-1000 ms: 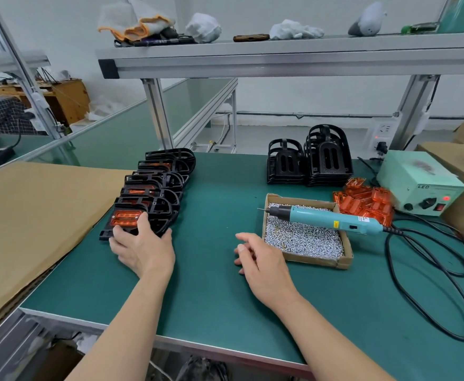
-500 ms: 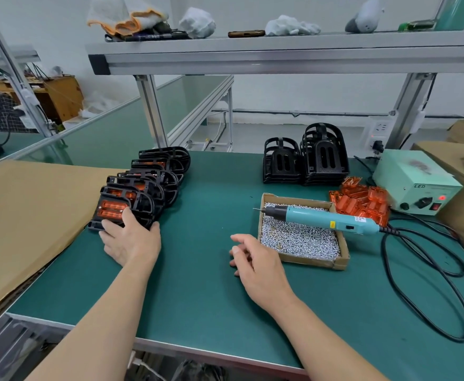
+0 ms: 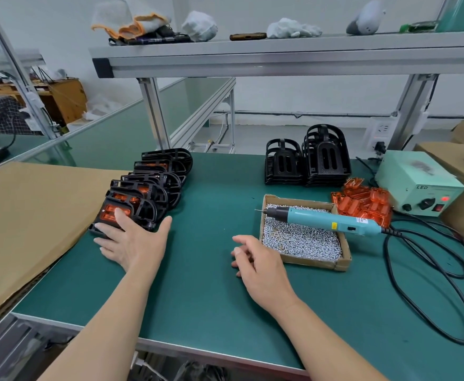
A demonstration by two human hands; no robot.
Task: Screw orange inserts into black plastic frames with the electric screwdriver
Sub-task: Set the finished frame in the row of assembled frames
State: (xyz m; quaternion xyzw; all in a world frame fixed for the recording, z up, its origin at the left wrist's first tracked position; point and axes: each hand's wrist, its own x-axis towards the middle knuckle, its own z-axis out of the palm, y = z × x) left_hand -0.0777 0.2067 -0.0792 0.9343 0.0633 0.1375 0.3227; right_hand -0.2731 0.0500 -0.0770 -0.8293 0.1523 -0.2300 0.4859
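1 frame point(image 3: 140, 213) under left hand point(image 3: 134, 246); right hand point(image 3: 258, 266) relaxed.

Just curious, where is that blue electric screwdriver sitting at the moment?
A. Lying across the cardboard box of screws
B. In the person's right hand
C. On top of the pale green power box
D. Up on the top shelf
A: the blue screwdriver lies across the open cardboard box of screws, and the right hand nearby holds nothing.
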